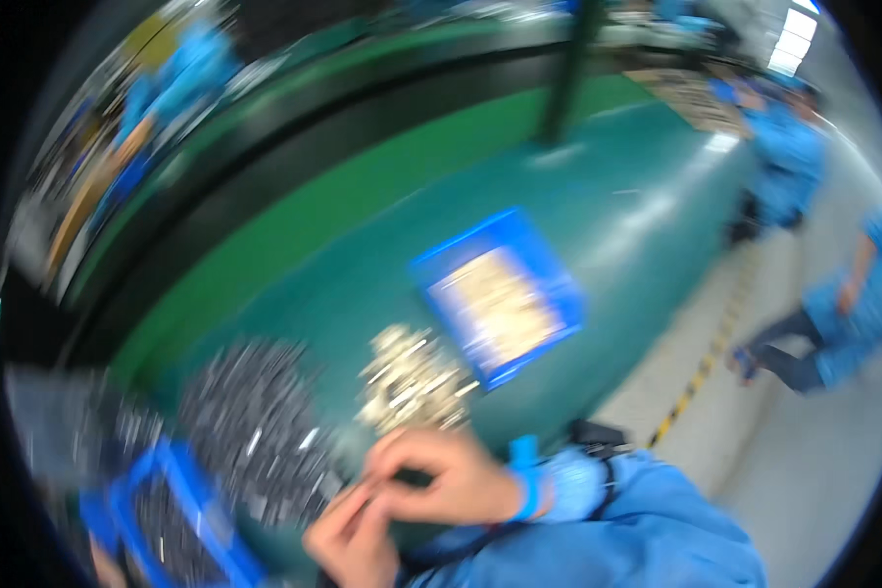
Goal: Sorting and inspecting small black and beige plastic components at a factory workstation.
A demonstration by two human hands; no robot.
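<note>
My right hand (451,475) is bent into a pinch, its thumb and forefinger curled round a dark gap. Its fingertips meet those of my left hand (355,541), also closed, at the lower middle. Whatever they may hold is hidden and blurred. Just beyond my right hand lies a loose pile of small pale, shiny pieces (412,380). Left of the hands spreads a larger heap of dark grey pieces (255,421). Farther off, a blue bin (570,294) holds more pale pieces (500,306).
A second blue bin (191,480) with dark pieces stands at the lower left. The green tabletop (627,225) bears a dark green post (562,88). People in blue work clothes (789,147) are across and to the right. Yellow-black tape (691,387) marks the floor.
</note>
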